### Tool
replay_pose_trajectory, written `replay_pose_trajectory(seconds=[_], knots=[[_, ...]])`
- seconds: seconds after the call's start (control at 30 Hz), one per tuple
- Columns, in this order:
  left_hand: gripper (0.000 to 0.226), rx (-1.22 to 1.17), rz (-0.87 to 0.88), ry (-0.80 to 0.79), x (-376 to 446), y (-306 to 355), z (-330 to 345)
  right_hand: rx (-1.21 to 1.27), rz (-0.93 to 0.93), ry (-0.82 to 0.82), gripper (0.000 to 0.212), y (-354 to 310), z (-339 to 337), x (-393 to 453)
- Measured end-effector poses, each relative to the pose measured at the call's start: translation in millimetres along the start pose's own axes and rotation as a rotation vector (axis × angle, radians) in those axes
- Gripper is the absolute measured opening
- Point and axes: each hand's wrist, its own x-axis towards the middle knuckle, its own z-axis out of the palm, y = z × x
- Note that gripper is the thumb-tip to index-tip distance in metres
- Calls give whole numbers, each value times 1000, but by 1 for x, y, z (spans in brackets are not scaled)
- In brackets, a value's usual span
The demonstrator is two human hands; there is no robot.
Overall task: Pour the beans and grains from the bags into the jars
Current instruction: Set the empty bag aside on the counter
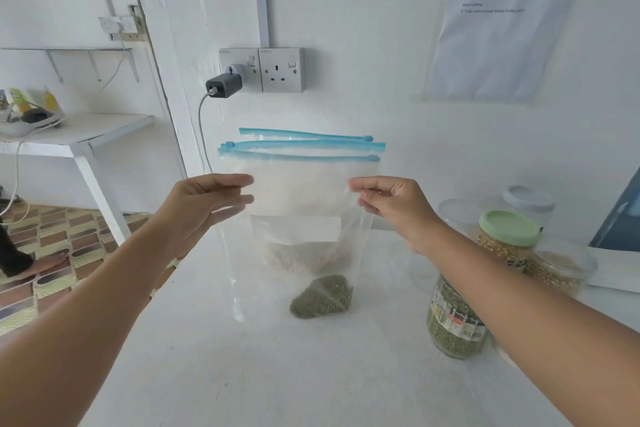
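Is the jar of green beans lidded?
No: the jar of green beans shows an open mouth behind the right forearm, while the popcorn jar next to it wears a green lid.

Bags [301,191] hang upright over the worktop [242,374] between both hands, left hand [204,208] and right hand [394,208] at their sides. Jars [505,253] stand clustered to the right; wall sockets [263,70] behind.

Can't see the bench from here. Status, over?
Left hand and right hand both pinch the bags, zips up. Green beans in one bag's corner. Jars at right, nothing blocking.
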Motion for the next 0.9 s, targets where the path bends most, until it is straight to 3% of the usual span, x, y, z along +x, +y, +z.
replay_pose_trajectory(seconds=[0.27, 0.37, 0.6, 0.7, 0.77, 0.9], knots=[[26, 39, 3, 97, -8, 0, 10, -63, -4, 13, 30, 1, 3, -1], [33, 281, 51, 198, -19, 0, 23, -118, 1, -3, 30, -2, -2, -7], [75, 1051, 275, 300, -49, -14, 72, -400, 39, -20, 44, -12, -31, -31], [73, 1220, 496, 225, -61, -18, 108, -632, 82, -67, 65, -21, -53, -49], [77, 1261, 566, 93, -65, -18, 137, -815, 143, -88, 78, -26, -70, -62], [104, 1314, 345, -248, -75, -12, 210, -1031, 288, -43, 91, -25, -107, -87]])
